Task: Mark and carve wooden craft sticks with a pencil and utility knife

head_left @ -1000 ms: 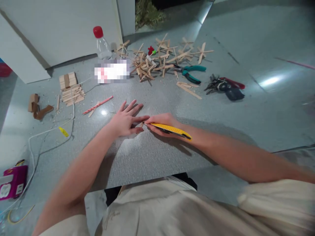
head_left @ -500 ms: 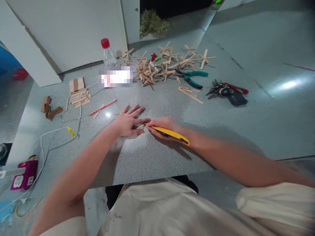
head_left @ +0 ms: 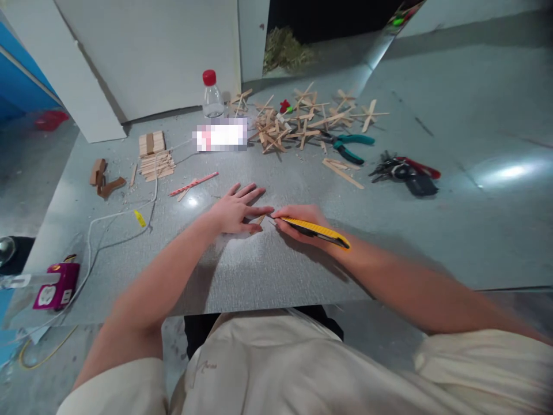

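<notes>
Your left hand (head_left: pixel 235 214) is spread flat on the tabletop (head_left: pixel 242 276), with the small wooden piece (head_left: pixel 261 219) at its thumb and index finger, probably so that it cannot slip, while your right hand (head_left: pixel 306 215) grips the yellow utility knife (head_left: pixel 318 229) near its front, seemingly for better control.

"Can you read anything from here?"

"Not one word. The pale shirt (head_left: pixel 276 351) has small dark script (head_left: pixel 206 366) on it, but I can't make out the letters."

"And the magenta box (head_left: pixel 68 278) on the tabletop (head_left: pixel 246 276)?"

"A white oval label (head_left: pixel 46 296) and a smaller white sticker (head_left: pixel 66 296) beside it, both too small to read from where I stand."
</notes>
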The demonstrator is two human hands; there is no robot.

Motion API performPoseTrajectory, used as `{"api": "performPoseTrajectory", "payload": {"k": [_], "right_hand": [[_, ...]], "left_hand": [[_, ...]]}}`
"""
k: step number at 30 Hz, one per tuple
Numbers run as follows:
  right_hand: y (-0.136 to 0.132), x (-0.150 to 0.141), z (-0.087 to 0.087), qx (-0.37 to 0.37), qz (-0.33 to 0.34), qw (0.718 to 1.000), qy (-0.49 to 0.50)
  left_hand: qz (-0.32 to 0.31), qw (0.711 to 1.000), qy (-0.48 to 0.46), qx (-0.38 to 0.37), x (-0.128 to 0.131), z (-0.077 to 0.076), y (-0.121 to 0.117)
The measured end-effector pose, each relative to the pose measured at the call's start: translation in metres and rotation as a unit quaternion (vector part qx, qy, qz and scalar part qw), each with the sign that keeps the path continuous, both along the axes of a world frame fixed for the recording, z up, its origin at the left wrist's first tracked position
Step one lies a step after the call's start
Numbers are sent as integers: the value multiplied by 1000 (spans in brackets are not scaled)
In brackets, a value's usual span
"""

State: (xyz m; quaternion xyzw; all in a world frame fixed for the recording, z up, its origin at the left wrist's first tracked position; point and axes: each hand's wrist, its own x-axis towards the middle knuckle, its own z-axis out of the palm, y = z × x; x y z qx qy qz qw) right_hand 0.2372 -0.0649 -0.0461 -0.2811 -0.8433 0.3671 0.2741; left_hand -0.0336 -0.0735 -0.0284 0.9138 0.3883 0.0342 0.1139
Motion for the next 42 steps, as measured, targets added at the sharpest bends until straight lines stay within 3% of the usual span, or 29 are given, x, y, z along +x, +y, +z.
{"api": "performPoseTrajectory", "payload": {"k": [14, 23, 42], "right_hand": [[9, -9, 3, 12, 27, 999, 12], [11, -13, -4, 12, 18, 999, 27], [12, -10, 0, 17, -4, 998, 53]], "left_hand": [[-11, 999, 26, 27, 1, 2, 0], [-8, 998, 52, 35, 1, -2, 1], [12, 990, 136, 40, 15, 6, 5]]}}
